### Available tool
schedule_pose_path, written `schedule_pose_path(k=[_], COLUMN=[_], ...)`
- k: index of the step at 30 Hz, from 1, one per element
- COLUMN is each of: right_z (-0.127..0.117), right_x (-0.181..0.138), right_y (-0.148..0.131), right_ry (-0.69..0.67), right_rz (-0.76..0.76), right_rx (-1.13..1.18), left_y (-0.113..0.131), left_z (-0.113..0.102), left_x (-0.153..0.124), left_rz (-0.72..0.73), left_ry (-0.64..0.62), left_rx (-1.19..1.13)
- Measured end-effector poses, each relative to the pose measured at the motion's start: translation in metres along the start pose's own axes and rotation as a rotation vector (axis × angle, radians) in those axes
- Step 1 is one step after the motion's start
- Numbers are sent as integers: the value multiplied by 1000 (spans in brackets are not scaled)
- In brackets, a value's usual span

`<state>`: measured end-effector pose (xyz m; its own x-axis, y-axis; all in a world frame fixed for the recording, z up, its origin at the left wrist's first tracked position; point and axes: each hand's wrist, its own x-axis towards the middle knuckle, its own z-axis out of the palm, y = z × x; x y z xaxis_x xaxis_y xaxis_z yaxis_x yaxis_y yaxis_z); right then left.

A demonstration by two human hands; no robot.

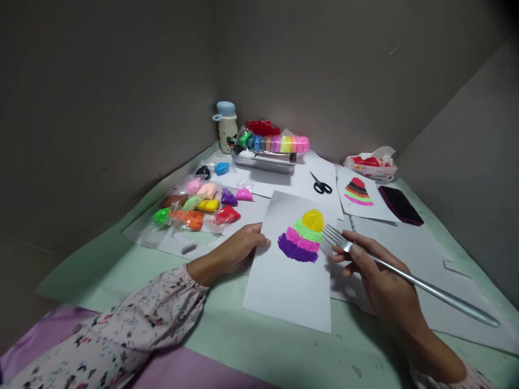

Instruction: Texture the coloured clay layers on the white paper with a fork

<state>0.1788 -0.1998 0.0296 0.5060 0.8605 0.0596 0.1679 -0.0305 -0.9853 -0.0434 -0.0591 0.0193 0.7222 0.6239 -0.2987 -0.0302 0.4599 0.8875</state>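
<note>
A white paper sheet lies in front of me with a textured clay shape on it, banded purple, pink, green and yellow. My right hand is closed around a metal fork, whose tines rest just right of the clay shape. My left hand lies on the sheet's left edge, fingers curled and pressing it down.
Several small bags of coloured clay lie at the left. A metal tray with a row of clay packs, a bottle, scissors, a second clay picture, a tissue pack and a dark phone sit further back.
</note>
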Motion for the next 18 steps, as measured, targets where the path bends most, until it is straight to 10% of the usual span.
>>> schedule_pose_path(k=[18], right_z=[27], right_x=[-32], right_y=[8], right_ry=[-303], right_rz=[-261], right_rx=[-166], left_y=[-3], left_z=[9], left_x=[1], left_rz=[30], left_ry=[53], left_rx=[-192])
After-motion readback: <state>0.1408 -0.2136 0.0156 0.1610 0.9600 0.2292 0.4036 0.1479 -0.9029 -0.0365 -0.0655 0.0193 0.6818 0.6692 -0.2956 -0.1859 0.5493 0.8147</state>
